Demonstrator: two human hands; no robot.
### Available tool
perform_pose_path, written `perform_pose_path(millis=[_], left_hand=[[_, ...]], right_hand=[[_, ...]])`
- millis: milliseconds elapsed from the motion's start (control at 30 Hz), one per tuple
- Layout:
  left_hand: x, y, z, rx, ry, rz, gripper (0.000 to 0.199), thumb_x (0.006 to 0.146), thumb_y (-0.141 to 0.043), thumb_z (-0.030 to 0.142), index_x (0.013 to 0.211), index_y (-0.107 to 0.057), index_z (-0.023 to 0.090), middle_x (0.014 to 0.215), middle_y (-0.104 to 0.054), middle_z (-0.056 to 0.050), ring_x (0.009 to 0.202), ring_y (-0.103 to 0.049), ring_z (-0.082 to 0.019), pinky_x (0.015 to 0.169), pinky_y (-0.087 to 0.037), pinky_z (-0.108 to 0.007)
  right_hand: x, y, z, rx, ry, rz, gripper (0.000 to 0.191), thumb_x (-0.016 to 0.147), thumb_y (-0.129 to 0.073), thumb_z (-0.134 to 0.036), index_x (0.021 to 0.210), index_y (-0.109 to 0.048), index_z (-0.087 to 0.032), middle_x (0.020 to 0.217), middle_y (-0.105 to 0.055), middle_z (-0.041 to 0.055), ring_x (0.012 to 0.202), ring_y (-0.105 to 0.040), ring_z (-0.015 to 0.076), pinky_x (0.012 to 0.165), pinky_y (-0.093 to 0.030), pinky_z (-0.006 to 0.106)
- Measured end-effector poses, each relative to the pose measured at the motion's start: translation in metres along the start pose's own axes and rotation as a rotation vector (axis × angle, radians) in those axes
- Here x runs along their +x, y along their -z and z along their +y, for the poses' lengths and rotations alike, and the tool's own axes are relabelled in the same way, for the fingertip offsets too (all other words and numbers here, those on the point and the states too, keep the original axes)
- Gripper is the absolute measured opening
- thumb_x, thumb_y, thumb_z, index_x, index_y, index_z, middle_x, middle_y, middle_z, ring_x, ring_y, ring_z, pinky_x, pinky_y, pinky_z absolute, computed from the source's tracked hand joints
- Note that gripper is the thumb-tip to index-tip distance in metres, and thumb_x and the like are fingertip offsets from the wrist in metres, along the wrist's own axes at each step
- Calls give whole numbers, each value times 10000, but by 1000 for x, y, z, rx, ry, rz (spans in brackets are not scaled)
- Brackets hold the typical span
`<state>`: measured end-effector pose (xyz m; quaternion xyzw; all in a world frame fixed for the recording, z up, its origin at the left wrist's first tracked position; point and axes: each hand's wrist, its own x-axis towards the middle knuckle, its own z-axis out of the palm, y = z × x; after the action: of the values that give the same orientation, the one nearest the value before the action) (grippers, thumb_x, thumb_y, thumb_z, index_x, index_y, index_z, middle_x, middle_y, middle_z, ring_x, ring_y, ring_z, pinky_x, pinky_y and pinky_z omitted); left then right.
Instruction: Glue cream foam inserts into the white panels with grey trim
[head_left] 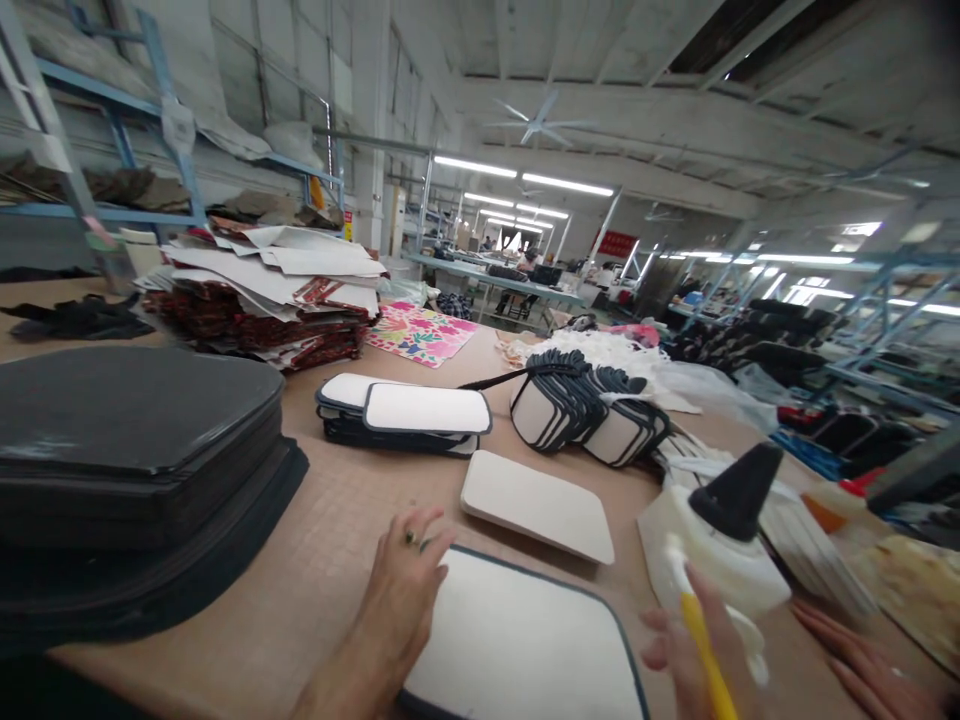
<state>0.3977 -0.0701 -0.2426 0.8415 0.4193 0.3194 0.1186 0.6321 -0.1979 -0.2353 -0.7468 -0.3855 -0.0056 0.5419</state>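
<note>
In front of me lies a white panel with rounded corners and a dark border. My left hand, with a ring on one finger, is at the panel's upper left corner, its bent fingers and thumb closed on the edge. My right hand, blurred, is to the right of the panel, wrapped round a yellow-handled brush; its whitish tip is smeared. Just beyond that hand stands a white plastic jug with a black cone top. A stack of plain cream boards lies behind the panel.
At the left rises a tall stack of dark sheets. Bordered white pieces and tied bundles lie farther back, near a pile of white-and-red sheets. Another person's hand rests at the lower right.
</note>
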Motion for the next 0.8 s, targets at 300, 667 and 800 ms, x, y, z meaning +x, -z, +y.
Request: perform_pose_path(millis=[300, 667, 800], left_hand=[[95, -38, 25, 75, -120, -571, 380, 695, -377, -43, 986, -584, 89, 1084, -565, -168, 1029, -466, -270, 864, -397, -377], [104, -53, 5, 70, -168, -612, 305, 756, -402, 13, 955, -602, 126, 1055, -572, -130, 1034, -462, -258, 863, -409, -362], [107, -53, 6, 84, -165, -621, 309, 735, -409, 5, 945, -598, 131, 1056, -574, -126, 1030, -457, -255, 861, -406, -354]], right_hand=[[103, -91, -37, 555, -151, -371, 404, 681, -616, -507, 919, -600, -181, 649, -581, -18, 577, -543, 120, 607, -478, 264], [128, -181, -23, 310, 2, -558, 318, 652, -582, -464, 725, -635, -159, 511, -545, -17, 457, -481, 120, 465, -387, 242], [135, -181, -14, 261, 32, -565, 263, 670, -557, -410, 704, -623, -158, 535, -563, -8, 497, -507, 132, 499, -397, 246]])
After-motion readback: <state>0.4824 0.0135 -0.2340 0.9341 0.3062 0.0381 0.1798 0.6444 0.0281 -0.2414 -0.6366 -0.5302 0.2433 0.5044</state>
